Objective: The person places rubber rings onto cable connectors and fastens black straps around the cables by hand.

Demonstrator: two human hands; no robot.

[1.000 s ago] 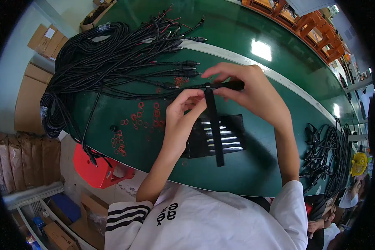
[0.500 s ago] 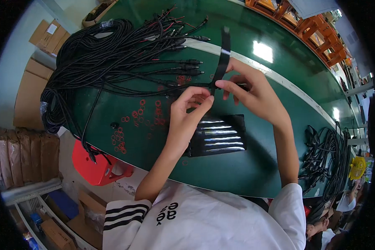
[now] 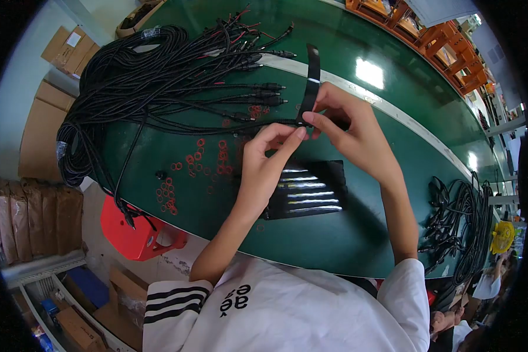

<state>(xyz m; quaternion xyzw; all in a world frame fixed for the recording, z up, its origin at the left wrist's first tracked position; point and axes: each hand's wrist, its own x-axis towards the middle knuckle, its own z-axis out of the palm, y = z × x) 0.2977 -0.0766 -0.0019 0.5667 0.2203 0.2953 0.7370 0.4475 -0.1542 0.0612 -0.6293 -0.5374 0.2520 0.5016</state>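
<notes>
My left hand [image 3: 264,161] pinches the end of a black cable [image 3: 217,128] between thumb and fingertips. Close beside it, my right hand [image 3: 352,129] is closed on the lower end of a glossy black strip [image 3: 312,67], which stands up from the cable end and looks like tape. Whether the strip is wrapped around the cable, my fingers hide. Below the hands lies a black sheet [image 3: 311,190] with shiny parallel bands. Small red rings [image 3: 223,154] are scattered to the left of my left hand.
A big coil of black cables [image 3: 123,76] covers the left of the green table [image 3: 364,246]. More black cables [image 3: 460,229] hang over the right edge. A red stool [image 3: 129,229] stands below left. Cardboard boxes [image 3: 44,135] line the left side. Other people sit at far right.
The strip's free end has swung slightly left and down. My right hand has shifted a little left, bringing its fingertips nearer my left hand, which still pinches the cable.
</notes>
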